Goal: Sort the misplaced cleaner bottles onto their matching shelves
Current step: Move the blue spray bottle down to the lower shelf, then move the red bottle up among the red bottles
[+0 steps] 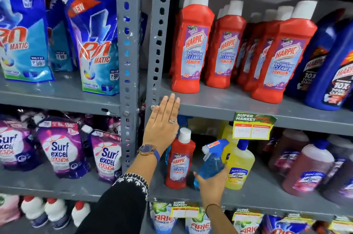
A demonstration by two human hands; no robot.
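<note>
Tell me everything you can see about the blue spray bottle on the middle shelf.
The spray bottle is clear plastic filled with blue liquid, with a blue and white trigger head bearing a small red mark. It tilts, nozzle toward the left, above the middle shelf, between the red Harpic bottle and the yellow bottle. The right hand grips its lower body, hiding the base.

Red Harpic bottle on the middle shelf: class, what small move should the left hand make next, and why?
Probably lower the left hand and close it round the red Harpic bottle. It stands alone among yellow bottles, while its matching red row sits one shelf up. The hand is open just above its cap; the right hand already holds a spray bottle.
</note>
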